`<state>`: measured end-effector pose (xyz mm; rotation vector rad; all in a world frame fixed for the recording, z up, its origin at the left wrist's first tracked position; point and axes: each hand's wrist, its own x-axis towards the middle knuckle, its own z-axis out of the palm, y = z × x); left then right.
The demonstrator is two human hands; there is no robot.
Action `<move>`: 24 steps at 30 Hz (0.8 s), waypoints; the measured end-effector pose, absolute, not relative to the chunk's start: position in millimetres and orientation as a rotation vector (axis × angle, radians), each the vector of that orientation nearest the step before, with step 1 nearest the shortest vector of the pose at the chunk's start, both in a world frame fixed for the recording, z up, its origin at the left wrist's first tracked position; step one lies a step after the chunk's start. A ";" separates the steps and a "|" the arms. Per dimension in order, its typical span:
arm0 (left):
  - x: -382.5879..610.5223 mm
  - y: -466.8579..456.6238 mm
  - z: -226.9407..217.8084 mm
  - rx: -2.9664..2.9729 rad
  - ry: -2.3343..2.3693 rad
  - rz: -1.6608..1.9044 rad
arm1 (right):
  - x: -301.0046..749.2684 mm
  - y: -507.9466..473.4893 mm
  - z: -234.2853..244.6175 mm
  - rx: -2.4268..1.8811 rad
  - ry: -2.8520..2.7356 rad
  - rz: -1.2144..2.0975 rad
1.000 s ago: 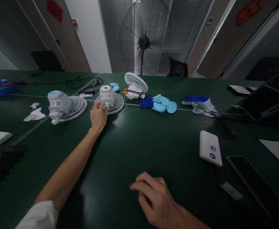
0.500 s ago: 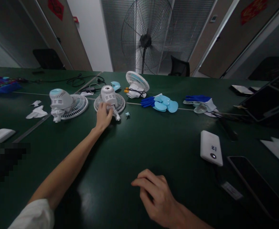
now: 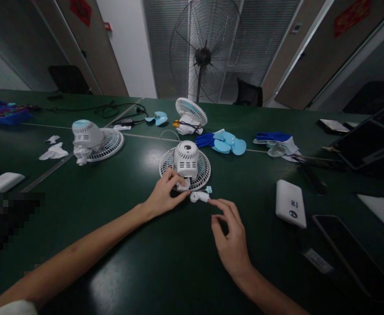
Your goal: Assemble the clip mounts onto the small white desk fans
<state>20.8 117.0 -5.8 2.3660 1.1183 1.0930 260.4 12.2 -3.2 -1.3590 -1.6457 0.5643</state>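
A small white fan [image 3: 186, 157] lies grille-down in front of me, motor housing upward. My left hand [image 3: 165, 192] pinches the white neck at the near side of its housing. A short white jointed end [image 3: 199, 196] of the neck points right over the table. My right hand [image 3: 229, 232] is just right of it, fingers apart and curved, with the index fingertip at or very near its tip; contact is hard to tell. A small light-blue piece [image 3: 208, 189] lies right behind that end.
A second white fan [image 3: 93, 140] lies at left, a third [image 3: 190, 116] at the back. Light-blue blades [image 3: 229, 143] rest by blue gloves [image 3: 205, 139]. More gloves [image 3: 275, 142], a white power bank [image 3: 291, 203] and a dark phone [image 3: 352, 256] are at right. Paper scraps [image 3: 54, 151] lie left.
My left hand has brought the fan nearer and to the right, beside the small light-blue piece. My right hand has moved forward and slightly right, its fingers spreading towards the neck's end.
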 end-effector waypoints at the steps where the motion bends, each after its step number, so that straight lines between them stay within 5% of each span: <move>1: 22.4 110.1 -4.4 2.369 1.061 1.071 | 264.1 17.9 -2.6 -1.407 -1.677 0.522; 15: 37.3 45.2 6.0 2.292 0.652 0.954 | 295.9 -20.4 -18.0 -1.456 -2.222 0.227; 24: 39.9 19.1 5.9 2.499 0.944 1.352 | 282.4 -34.6 -22.5 -1.418 -2.140 0.319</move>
